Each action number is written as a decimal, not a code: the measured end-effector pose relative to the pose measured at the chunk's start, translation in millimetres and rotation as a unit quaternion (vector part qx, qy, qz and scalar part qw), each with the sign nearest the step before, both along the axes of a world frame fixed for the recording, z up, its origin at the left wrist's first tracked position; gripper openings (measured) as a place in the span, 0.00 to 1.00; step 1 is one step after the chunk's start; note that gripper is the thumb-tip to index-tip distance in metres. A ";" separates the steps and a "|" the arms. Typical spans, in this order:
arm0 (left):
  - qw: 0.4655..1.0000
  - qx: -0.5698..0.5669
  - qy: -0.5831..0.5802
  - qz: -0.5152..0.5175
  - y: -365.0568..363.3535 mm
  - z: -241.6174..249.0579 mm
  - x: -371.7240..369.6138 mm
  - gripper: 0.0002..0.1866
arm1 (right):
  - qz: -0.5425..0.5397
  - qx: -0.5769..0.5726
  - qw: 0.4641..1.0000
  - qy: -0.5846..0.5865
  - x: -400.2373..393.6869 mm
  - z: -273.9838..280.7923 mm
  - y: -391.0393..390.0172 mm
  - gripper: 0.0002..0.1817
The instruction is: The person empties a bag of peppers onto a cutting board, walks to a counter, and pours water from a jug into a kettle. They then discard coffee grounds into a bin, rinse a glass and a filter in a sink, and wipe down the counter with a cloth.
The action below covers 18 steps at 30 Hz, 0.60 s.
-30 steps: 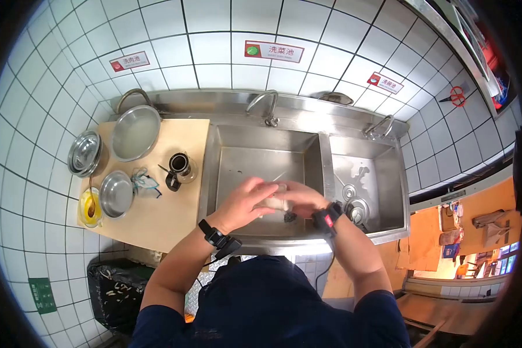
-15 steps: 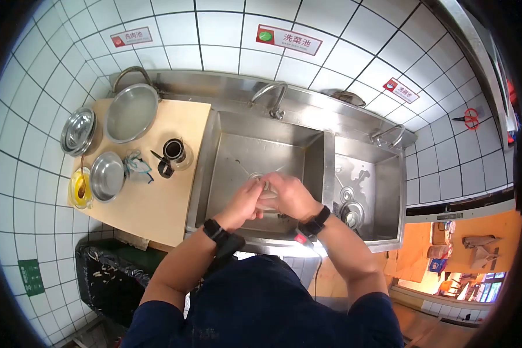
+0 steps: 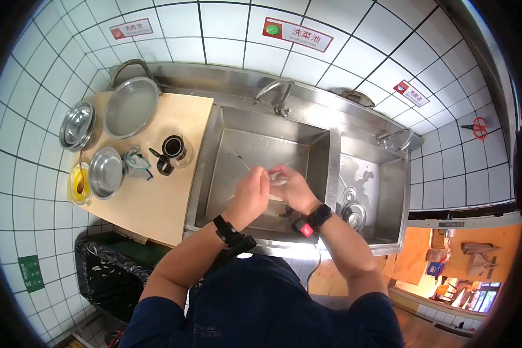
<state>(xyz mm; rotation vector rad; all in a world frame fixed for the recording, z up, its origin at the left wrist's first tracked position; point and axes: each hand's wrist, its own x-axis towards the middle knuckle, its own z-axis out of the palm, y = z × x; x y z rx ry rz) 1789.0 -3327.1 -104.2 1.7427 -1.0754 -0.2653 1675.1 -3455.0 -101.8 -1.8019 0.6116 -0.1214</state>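
Note:
Above the large steel sink (image 3: 232, 168), my two hands meet close together. My left hand (image 3: 250, 192) is closed, its fingers pressed together and turned toward the right hand. My right hand (image 3: 294, 190) has its fingers curled in toward the left. Between them shows a small pale, shiny thing (image 3: 278, 182), mostly hidden by the fingers and blurred, so its kind cannot be told. The sink's curved faucet (image 3: 278, 95) stands behind the hands.
On the wooden board (image 3: 151, 217) at left stand a wide metal basin (image 3: 131, 108), a smaller steel bowl (image 3: 106, 173), a glass pot (image 3: 178, 152) and a yellow-stained container (image 3: 80, 184). A second sink (image 3: 377, 174) lies right; a black-lined bin (image 3: 110, 278) stands lower left.
My hands have shifted slightly, the right one turning and moving a little to the right. The fingers have changed their hold on the pale thing. The view has tilted a little.

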 end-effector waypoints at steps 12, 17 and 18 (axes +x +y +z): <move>0.913 0.086 0.396 -0.041 5.8 1.0 13.9 0.15 | -0.082 0.038 0.993 -0.070 -13.7 21.9 11.0 0.21; 0.930 0.060 0.361 -0.014 8.2 3.8 6.7 0.14 | -0.074 0.250 0.964 -0.042 -17.5 15.4 4.2 0.23; 0.937 0.066 0.342 -0.014 7.9 2.8 6.3 0.14 | -0.059 0.274 0.960 -0.020 -15.6 17.9 3.7 0.23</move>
